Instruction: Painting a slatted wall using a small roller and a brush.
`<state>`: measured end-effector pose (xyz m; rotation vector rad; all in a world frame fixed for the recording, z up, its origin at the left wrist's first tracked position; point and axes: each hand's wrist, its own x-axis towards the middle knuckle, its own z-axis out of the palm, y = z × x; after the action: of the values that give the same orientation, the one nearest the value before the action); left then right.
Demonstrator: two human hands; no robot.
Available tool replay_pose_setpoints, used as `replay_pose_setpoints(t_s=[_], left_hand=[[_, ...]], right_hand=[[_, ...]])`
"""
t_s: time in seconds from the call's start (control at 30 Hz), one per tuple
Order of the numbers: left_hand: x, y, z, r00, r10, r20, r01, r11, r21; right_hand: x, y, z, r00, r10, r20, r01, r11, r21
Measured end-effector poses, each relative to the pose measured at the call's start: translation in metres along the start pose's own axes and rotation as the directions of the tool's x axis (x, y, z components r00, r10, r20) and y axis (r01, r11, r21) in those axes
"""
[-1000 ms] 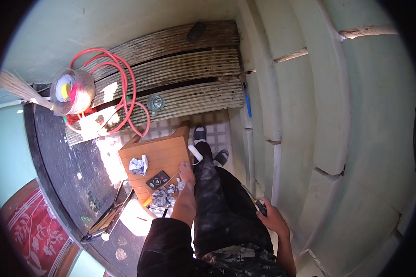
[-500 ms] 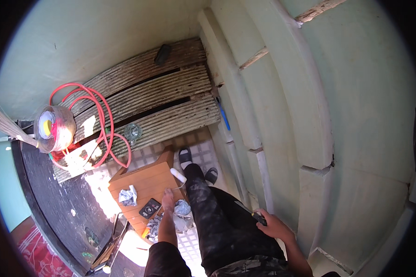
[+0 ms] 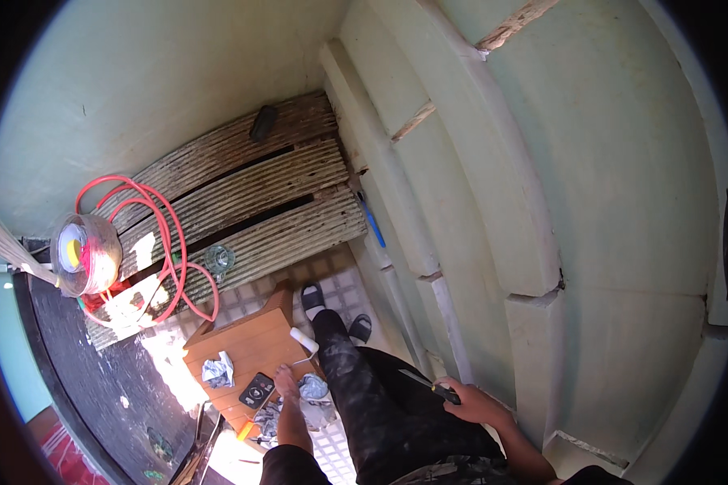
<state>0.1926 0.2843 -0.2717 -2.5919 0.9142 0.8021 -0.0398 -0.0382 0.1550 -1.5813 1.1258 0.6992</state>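
Observation:
My left hand (image 3: 285, 383) is closed over the brown wooden stool (image 3: 255, 343), at the wire frame of a small paint roller (image 3: 304, 339) with a white sleeve. Its grip end is hidden by the fingers. Beside that hand lies a flat black device (image 3: 257, 390) with round marks, and left of it a crumpled grey-white wad (image 3: 217, 370). In front of my right thigh, my right hand (image 3: 471, 404) grips a knife (image 3: 445, 394) by its dark handle; its narrow blade points up and left.
Crumpled plastic (image 3: 314, 386) lies by the stool's right edge. Beyond stands a weathered slatted bench (image 3: 291, 174) bearing a red hose (image 3: 174, 242), a clear tub (image 3: 89, 255), a glass dish (image 3: 219, 259) and a dark block (image 3: 263, 123). A blue-handled tool (image 3: 370, 220) leans by the ribbed wall (image 3: 623, 202).
The view has shifted, so the surroundings sit lower and further left. My left hand and the roller have drawn slightly nearer to me. The knife's blade now shows more clearly.

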Motion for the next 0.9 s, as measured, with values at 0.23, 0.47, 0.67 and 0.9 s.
replay_pose_setpoints(t_s=[0.23,0.47,0.67,0.9], left_hand=[[-0.004,0.011,-0.060,0.943,-0.297,-0.151,0.235,0.913,-0.333],[-0.051,-0.106,-0.030,0.904,-0.277,-0.325,0.276,0.960,-0.052],[-0.035,-0.115,-0.018,0.967,-0.252,-0.037,0.251,0.968,-0.021],[-0.027,-0.088,-0.042,0.987,-0.159,-0.005,0.158,0.985,-0.073]], right_hand=[[0.006,-0.006,0.004,1.000,0.007,-0.021,-0.006,1.000,0.019],[0.030,0.007,0.026,0.996,-0.050,0.075,0.047,0.998,0.051],[0.039,0.009,0.023,0.997,-0.024,0.078,0.021,0.999,0.039],[0.039,0.002,0.022,0.999,-0.024,0.029,0.023,0.999,0.041]])
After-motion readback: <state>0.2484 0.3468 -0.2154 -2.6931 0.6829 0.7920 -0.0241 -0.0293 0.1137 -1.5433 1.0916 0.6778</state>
